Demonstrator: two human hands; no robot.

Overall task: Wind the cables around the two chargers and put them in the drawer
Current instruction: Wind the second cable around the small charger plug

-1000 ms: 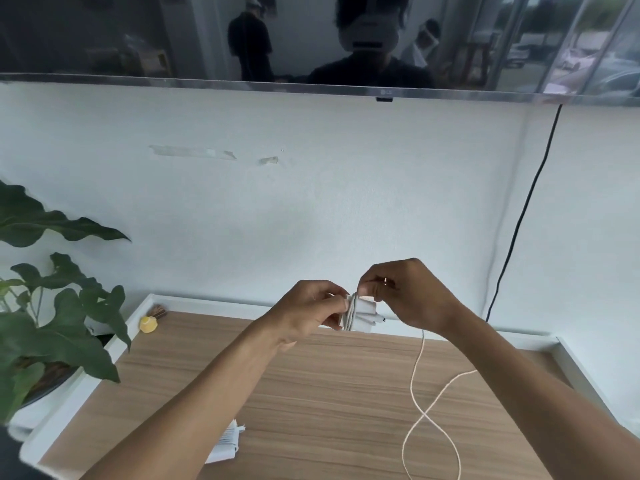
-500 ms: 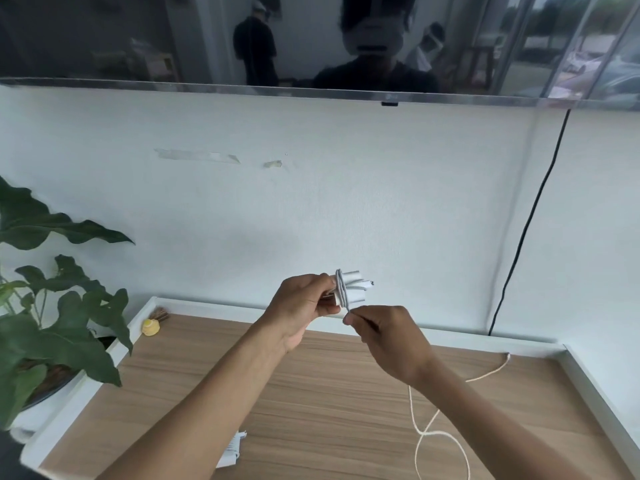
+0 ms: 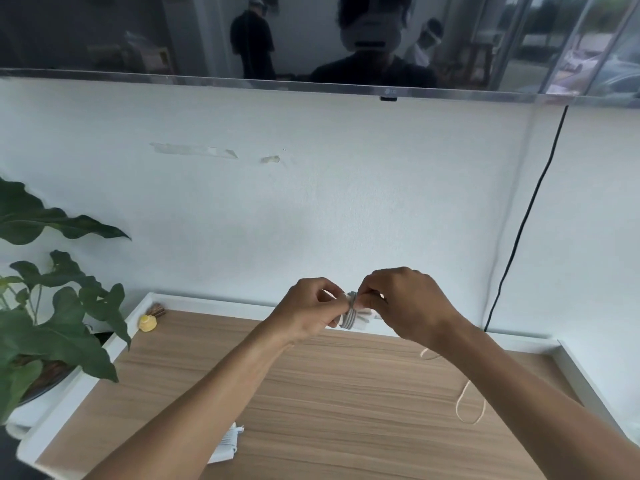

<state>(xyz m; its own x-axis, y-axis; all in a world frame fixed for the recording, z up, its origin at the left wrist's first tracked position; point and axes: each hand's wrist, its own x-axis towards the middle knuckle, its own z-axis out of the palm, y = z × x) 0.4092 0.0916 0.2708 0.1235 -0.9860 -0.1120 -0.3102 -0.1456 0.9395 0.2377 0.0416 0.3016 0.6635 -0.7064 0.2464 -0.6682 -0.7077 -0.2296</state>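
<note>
I hold a white charger (image 3: 354,315) in the air above the back of the wooden top (image 3: 329,396). My left hand (image 3: 308,311) grips its left end. Several turns of white cable wrap its middle. My right hand (image 3: 403,306) pinches the cable on top of the charger. The loose end of the cable (image 3: 467,405) trails under my right forearm and loops on the wood at the right. A second white charger (image 3: 228,445), wound with its cable, lies on the wood by my left forearm, partly hidden. No drawer is in view.
A leafy potted plant (image 3: 52,327) stands at the left edge. A small yellow object (image 3: 148,323) lies in the back left corner. A raised white rim (image 3: 571,362) borders the top. A black cord (image 3: 519,230) runs down the wall from the screen (image 3: 311,39) above.
My right hand has risen from below the charger to its top, carrying the cable round it once more. The loose cable on the wood has grown shorter.
</note>
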